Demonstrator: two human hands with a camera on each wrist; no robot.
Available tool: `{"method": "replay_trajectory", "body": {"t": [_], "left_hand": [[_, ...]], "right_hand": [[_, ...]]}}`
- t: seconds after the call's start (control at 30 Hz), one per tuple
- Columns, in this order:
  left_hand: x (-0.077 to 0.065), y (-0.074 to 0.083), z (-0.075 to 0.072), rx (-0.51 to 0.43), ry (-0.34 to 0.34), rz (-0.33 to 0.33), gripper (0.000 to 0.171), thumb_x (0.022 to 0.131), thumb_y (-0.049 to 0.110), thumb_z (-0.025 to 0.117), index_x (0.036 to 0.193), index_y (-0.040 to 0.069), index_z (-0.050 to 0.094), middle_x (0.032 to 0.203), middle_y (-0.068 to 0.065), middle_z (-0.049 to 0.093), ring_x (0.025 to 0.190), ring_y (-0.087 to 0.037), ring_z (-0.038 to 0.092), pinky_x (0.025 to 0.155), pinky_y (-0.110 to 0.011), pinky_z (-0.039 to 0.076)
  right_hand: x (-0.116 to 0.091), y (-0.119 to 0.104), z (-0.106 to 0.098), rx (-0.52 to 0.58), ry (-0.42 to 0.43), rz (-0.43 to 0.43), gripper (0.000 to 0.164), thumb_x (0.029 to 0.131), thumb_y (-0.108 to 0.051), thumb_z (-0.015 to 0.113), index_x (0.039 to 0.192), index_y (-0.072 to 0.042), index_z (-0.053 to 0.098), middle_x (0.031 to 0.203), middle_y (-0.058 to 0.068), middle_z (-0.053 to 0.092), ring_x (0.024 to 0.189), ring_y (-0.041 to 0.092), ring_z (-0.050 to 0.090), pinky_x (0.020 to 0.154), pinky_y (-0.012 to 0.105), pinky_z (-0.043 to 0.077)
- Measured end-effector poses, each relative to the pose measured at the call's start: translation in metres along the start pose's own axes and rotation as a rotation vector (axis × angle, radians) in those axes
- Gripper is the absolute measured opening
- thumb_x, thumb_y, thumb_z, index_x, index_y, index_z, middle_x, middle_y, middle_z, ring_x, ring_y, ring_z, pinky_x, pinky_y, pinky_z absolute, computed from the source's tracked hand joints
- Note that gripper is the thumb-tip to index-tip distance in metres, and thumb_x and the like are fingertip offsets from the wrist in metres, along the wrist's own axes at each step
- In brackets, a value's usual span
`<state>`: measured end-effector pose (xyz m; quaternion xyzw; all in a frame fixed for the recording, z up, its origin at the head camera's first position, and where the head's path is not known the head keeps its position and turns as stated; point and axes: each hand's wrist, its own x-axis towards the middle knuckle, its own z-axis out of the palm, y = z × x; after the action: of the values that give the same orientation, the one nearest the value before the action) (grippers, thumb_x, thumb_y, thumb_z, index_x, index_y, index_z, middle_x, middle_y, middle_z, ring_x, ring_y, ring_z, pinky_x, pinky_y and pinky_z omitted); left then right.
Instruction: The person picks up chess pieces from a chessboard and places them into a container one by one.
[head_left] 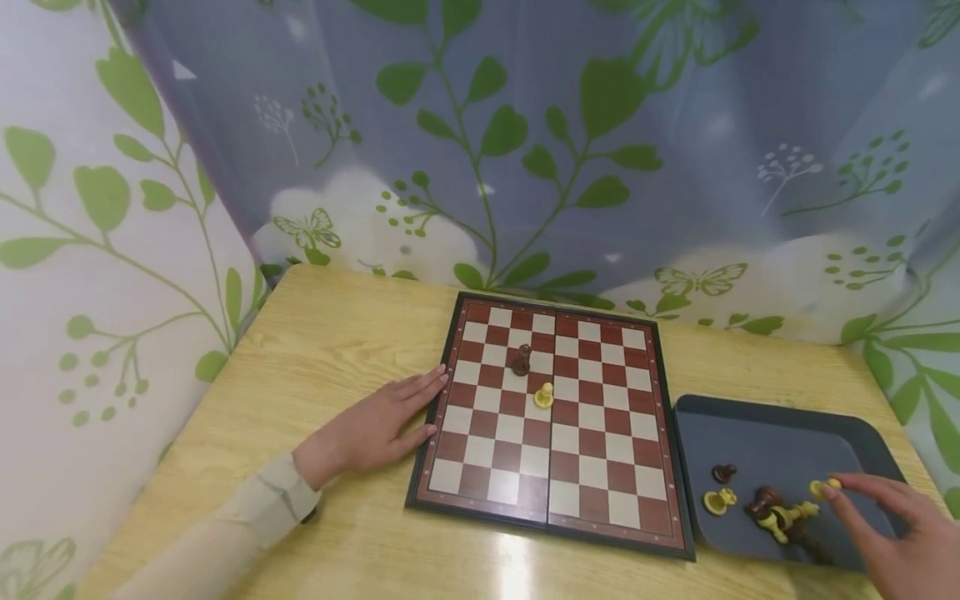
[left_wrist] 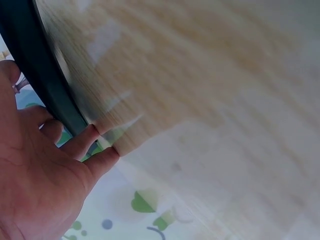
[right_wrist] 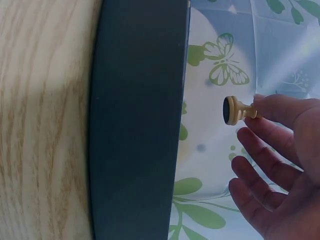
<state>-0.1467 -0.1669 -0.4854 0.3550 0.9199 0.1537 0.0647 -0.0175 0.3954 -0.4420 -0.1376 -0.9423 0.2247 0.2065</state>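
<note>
My right hand [head_left: 903,521] pinches a yellow chess piece [head_left: 823,487] between thumb and forefinger over the right part of the grey tray [head_left: 765,425]. The right wrist view shows this chess piece [right_wrist: 231,110] held sideways, its dark-bottomed base pointing away from the fingers, which cover its top. My left hand [head_left: 378,425] lies at the left edge of the chessboard [head_left: 592,521], with fingertips touching the frame. On the board stand a dark brown piece [head_left: 521,361] and, nearer me, a yellow pawn [head_left: 544,397].
Several loose chess pieces lie in the tray, among them a small brown one [head_left: 723,473] and a yellow one [head_left: 720,501]. The tray sits against the board's right side on a wooden table [head_left: 330,333]. A leaf-patterned curtain [head_left: 525,142] hangs behind.
</note>
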Motion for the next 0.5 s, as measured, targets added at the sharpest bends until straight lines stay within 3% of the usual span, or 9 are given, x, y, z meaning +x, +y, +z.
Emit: {"method": "replay_trajectory", "body": {"t": [0.03, 0.1, 0.13, 0.37, 0.5], "left_hand": [[0.000, 0.000, -0.001, 0.000, -0.002, -0.002, 0.069, 0.108, 0.050, 0.040, 0.164, 0.015, 0.020, 0.170, -0.001, 0.015, 0.151, -0.033, 0.032, 0.121, -0.056, 0.030], [0.001, -0.001, -0.003, 0.001, -0.008, -0.006, 0.069, 0.108, 0.051, 0.040, 0.164, 0.015, 0.019, 0.170, 0.000, 0.014, 0.151, -0.033, 0.032, 0.121, -0.056, 0.030], [0.002, -0.002, -0.004, 0.000, -0.008, -0.005, 0.069, 0.108, 0.050, 0.040, 0.164, 0.015, 0.020, 0.171, 0.000, 0.014, 0.151, -0.033, 0.031, 0.121, -0.056, 0.030], [0.002, -0.002, -0.003, -0.016, 0.002, 0.012, 0.068, 0.108, 0.047, 0.042, 0.163, 0.013, 0.021, 0.170, -0.001, 0.016, 0.151, -0.033, 0.031, 0.120, -0.056, 0.031], [0.001, -0.001, -0.003, -0.020, -0.007, 0.008, 0.068, 0.108, 0.048, 0.041, 0.164, 0.014, 0.020, 0.170, -0.001, 0.015, 0.152, -0.034, 0.031, 0.121, -0.056, 0.031]], "right_hand": [[0.000, 0.000, 0.000, -0.005, -0.018, 0.008, 0.020, 0.091, 0.001, 0.073, 0.107, 0.012, 0.071, 0.113, 0.037, 0.063, 0.099, 0.014, 0.061, 0.088, 0.065, 0.044], [0.001, 0.001, 0.000, -0.011, -0.037, 0.017, 0.021, 0.093, 0.000, 0.071, 0.109, 0.013, 0.069, 0.115, 0.038, 0.062, 0.102, 0.046, 0.058, 0.088, 0.066, 0.044], [0.001, 0.001, 0.001, -0.013, -0.048, 0.016, 0.022, 0.093, 0.000, 0.070, 0.109, 0.014, 0.069, 0.116, 0.039, 0.061, 0.104, 0.055, 0.054, 0.088, 0.067, 0.044], [0.000, 0.010, 0.005, -0.071, -0.206, 0.009, 0.026, 0.098, -0.002, 0.063, 0.117, 0.015, 0.064, 0.119, 0.040, 0.056, 0.105, 0.056, 0.049, 0.091, 0.073, 0.039], [-0.002, 0.007, 0.005, -0.077, -0.235, 0.022, 0.028, 0.100, -0.005, 0.062, 0.119, 0.016, 0.063, 0.121, 0.040, 0.054, 0.106, 0.056, 0.048, 0.092, 0.074, 0.037]]}}
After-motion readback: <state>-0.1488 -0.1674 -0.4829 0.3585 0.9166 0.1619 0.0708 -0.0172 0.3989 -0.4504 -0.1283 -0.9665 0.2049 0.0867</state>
